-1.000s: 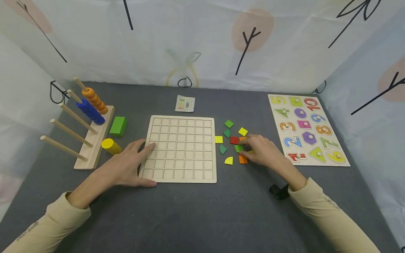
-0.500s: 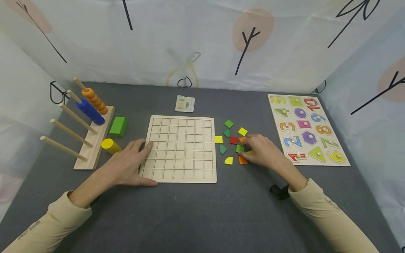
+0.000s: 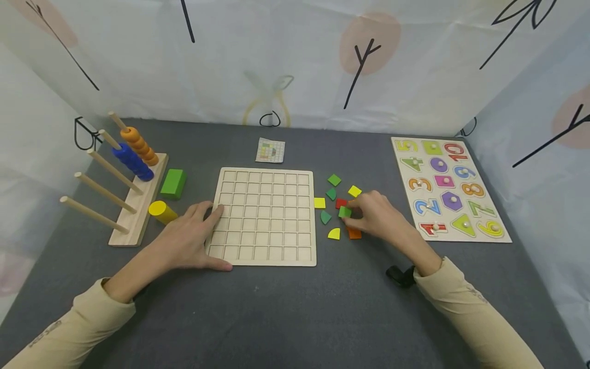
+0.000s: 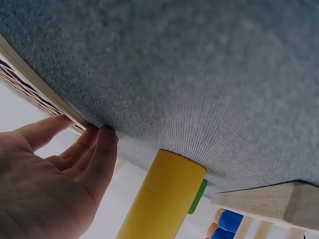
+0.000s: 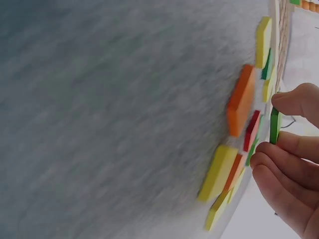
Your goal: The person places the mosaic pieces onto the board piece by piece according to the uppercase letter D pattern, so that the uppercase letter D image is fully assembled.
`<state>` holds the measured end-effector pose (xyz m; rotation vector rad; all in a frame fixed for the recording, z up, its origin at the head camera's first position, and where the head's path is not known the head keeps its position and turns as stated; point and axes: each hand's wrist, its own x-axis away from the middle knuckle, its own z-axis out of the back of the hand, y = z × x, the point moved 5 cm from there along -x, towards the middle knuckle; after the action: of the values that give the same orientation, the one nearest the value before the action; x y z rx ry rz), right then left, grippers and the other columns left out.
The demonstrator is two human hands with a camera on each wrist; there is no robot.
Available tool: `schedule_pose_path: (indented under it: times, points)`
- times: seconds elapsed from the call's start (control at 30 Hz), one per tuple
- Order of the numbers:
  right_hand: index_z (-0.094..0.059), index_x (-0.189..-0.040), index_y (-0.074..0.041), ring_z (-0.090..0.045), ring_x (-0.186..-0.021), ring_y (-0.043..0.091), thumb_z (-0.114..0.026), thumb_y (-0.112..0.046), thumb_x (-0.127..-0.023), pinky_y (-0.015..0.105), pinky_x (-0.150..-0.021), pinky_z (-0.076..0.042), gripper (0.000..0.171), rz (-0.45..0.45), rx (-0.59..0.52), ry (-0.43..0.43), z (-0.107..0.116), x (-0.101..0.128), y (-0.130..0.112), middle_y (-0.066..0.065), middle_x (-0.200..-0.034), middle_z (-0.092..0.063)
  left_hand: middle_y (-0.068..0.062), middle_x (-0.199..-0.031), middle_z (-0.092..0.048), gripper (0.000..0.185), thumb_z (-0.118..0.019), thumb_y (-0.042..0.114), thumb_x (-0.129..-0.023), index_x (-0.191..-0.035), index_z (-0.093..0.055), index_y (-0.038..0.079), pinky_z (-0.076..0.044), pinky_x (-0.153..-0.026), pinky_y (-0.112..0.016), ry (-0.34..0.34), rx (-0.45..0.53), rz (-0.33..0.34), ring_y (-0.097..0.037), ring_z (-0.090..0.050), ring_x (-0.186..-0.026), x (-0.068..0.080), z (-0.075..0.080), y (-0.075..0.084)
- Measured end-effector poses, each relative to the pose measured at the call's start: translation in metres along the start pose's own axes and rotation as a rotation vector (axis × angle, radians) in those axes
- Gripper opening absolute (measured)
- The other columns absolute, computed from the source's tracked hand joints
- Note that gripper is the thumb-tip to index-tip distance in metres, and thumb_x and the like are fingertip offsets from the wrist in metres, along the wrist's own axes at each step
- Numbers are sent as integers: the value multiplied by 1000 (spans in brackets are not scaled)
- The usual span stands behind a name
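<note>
The right hand (image 5: 291, 164) pinches a thin green flat piece (image 5: 274, 125) edgewise, just beside the thick orange square tile (image 5: 241, 100) on the grey felt surface (image 5: 109, 109).

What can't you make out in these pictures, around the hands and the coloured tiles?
- Head view: the right hand covers some tiles, so their number is unclear.
- Head view: the pattern card is too small to read.
- Right wrist view: motion blur; the pinched green tile shows edge-on, shape unclear.
- Left wrist view: the grid board is cut off by the frame, and the yellow cylinder hides most of the green block.

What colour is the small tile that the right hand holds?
Green square tile, clearest in the head view.
</note>
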<state>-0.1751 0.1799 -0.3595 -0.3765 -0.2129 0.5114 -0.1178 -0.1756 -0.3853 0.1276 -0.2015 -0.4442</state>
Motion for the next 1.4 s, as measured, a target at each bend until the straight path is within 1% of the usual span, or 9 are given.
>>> schedule_pose_path:
  times: [0.1,0.17,0.23,0.3,0.53,0.7,0.83,1.03,1.4]
  points:
    - [-80,-94,2,-51,-50,7,-78,-12,-87,19,-48,-32,16,0,-17,26,1,-5,-6,6,-64,-68,-34,-150,-43,128,-78,81,-64,-153,-41,-3,-56,-88,-61,4,-7,1,-52,-46,-135,0,-1,0]
    - [-80,-90,0,-53,-51,6,-77,-12,-87,19,-49,-33,13,9,-22,36,1,-9,-10,8,-68,-72,-34,-150,-43,127,-77,81,-64,-153,-42,-3,-57,-87,-61,7,-12,-1,-52,-47,-135,0,-1,0]
    - [-75,-76,-5,-51,-51,5,-76,-11,-88,19,-49,-33,13,33,-23,49,2,-14,-15,4,-64,-67,-34,-149,-43,127,-76,82,-63,-153,-43,-2,-57,-85,-61,11,-19,-4,-52,-47,-134,0,-1,0]
    - [-59,-62,-11,-43,-49,5,-74,-10,-89,19,-50,-28,31,58,-21,58,2,-19,-21,-2,-55,-50,-34,-149,-44,127,-76,83,-63,-153,-43,-2,-58,-84,-60,15,-25,-6,-52,-48,-134,0,-1,-1]
    - [-50,-60,-15,-22,-51,6,-72,-9,-90,22,-53,-15,38,111,-46,77,4,-39,-41,-6,-55,-27,-33,-148,-45,127,-75,83,-63,-152,-44,-1,-58,-84,-59,13,-42,-2,-51,-49,-133,0,0,0]
    - [-31,-59,-17,-11,-58,9,-71,-9,-90,25,-58,-10,51,154,-76,86,2,-59,-57,-6,-63,-14,-33,-148,-45,126,-76,83,-62,-152,-45,-1,-58,-84,-59,13,-47,1,-50,-49,-133,-1,1,0]
    - [-29,-61,-17,-9,-59,10,-71,-10,-90,26,-59,-10,51,167,-85,74,-2,-76,-66,-6,-64,-12,-33,-148,-45,126,-76,83,-62,-151,-46,-1,-59,-83,-59,20,-50,-3,-50,-49,-132,-1,0,0]
    - [-38,-59,-16,-8,-59,10,-71,-11,-90,26,-59,-10,45,179,-103,82,-5,-99,-81,-6,-62,-11,-33,-147,-46,126,-76,84,-62,-151,-47,0,-59,-81,-58,30,-56,-7,-50,-50,-132,-2,0,-1]
    - [-29,-59,-17,-9,-60,8,-68,-6,-86,23,-60,-9,48,228,-114,27,-23,-134,-120,-6,-62,-14,-32,-148,-46,127,-74,86,-62,-151,-47,0,-58,-84,-59,33,-55,-7,-50,-50,-132,-2,-1,-2]
